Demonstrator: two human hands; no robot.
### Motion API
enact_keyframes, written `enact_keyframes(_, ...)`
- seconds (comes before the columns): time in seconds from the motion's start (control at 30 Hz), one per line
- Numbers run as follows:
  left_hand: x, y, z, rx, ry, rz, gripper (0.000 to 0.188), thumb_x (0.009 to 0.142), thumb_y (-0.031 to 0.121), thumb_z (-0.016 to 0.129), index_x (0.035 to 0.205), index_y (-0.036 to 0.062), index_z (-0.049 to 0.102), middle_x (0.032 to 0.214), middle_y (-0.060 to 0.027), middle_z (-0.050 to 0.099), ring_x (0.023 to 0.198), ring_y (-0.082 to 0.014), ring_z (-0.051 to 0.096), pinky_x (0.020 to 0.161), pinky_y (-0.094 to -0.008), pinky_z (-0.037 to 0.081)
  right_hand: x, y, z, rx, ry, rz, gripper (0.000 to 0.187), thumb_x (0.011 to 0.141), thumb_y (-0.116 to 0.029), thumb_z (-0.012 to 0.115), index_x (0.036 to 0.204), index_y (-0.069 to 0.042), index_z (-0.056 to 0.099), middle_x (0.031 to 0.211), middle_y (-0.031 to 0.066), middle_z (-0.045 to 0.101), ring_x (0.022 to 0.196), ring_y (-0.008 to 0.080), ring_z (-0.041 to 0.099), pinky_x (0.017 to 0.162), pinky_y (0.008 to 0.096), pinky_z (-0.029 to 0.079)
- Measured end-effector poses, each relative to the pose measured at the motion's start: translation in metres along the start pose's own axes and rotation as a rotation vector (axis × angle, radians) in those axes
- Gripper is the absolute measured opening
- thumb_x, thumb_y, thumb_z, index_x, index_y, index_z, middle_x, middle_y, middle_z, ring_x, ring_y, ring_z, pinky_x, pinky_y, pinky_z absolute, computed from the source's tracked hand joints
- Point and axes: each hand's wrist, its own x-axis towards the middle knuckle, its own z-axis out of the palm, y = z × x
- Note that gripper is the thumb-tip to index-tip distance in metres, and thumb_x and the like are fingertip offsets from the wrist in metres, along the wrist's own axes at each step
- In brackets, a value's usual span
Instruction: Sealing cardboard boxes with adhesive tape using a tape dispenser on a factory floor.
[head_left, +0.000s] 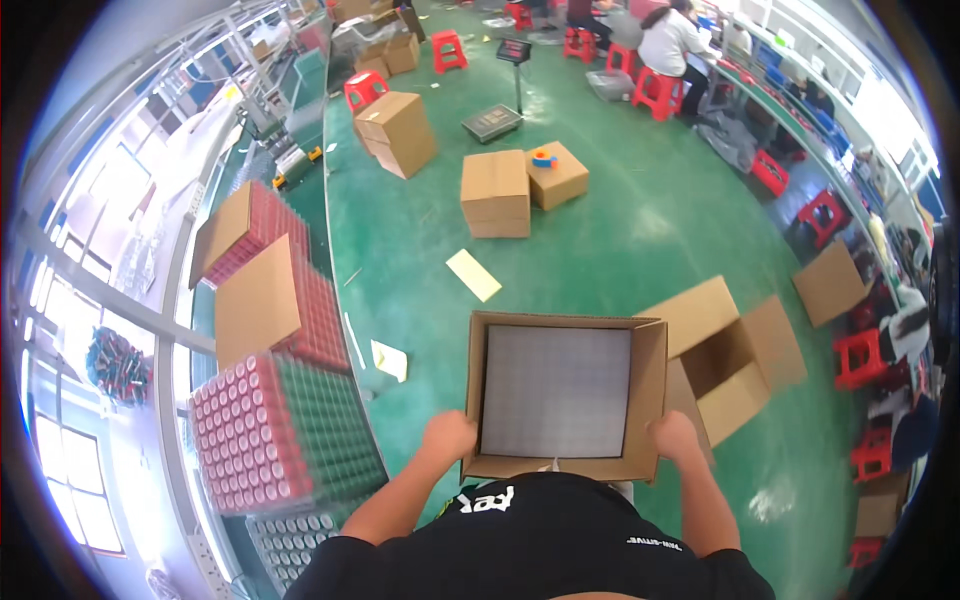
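Note:
In front of my body is an upright cardboard box with its top uncovered. A flat pale grey sheet or layer fills the inside; what lies under it is hidden. My left hand is closed on the box's left side, close to the near corner. On the opposite side my right hand grips the box in the same way. Just right of it stands another carton with its flaps spread out, its inside dark.
Stacked trays of red and green cylinders line the left, with cardboard sheets against some. Ahead on the green floor are two closed cartons, blue-orange tape and a floor scale. Red stools and seated people line the right.

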Motion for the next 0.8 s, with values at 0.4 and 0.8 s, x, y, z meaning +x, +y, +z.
enact_keyframes(0.4,0.189,-0.061,-0.128,-0.031,0.068,-0.364,0.032,0.078,0.026,0.049,0.083,-0.0015,0.065,0.090,-0.0262,0.062,0.088,-0.0413,0.060,0.078,-0.0466,0.049,0.332,-0.230,-0.085,-0.059,-0.021,-0.290,0.021,0.073,-0.016,0.052,0.073,-0.002,0.068,0.081,0.0220,0.065,0.078,0.0374,0.064,0.071,0.0450,0.051)
enact_keyframes(0.8,0.397,-0.140,-0.254,-0.147,0.126,-0.632,0.038,0.081,0.033,0.052,0.082,-0.0028,0.065,0.090,-0.0269,0.062,0.089,-0.0418,0.061,0.080,-0.0465,0.048,0.580,-0.479,-0.148,-0.261,-0.174,-0.459,0.023,0.075,-0.017,0.052,0.077,-0.002,0.069,0.085,0.0227,0.065,0.081,0.0367,0.063,0.071,0.0447,0.051)
